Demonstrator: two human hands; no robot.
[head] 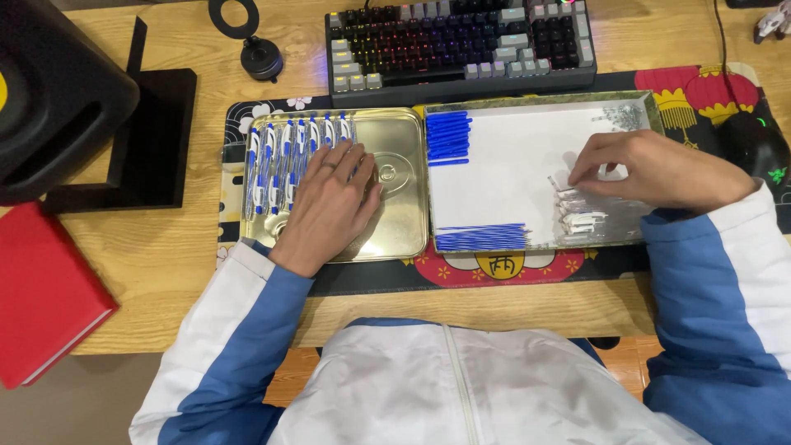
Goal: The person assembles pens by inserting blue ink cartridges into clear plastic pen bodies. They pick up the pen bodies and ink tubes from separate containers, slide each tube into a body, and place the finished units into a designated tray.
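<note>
A gold metal tray (404, 165) lies on the desk mat, with a row of several blue-and-white pens (280, 161) in its left half. My left hand (329, 206) rests flat on the pens, fingers spread, holding nothing. To the right sits a white-lined tray (511, 177) holding blue pen caps (448, 138) at its far left, blue refills (482, 237) at its near left, clear pen barrels (581, 216) and small springs (620, 117). My right hand (651, 173) reaches into this tray and pinches a small clear pen part between thumb and fingertips.
A backlit keyboard (461, 41) stands behind the trays. A black mouse (758, 144) is at the right edge. A black speaker on a stand (58, 91) and a red notebook (41, 297) are on the left. A round black object (262, 58) sits by the keyboard.
</note>
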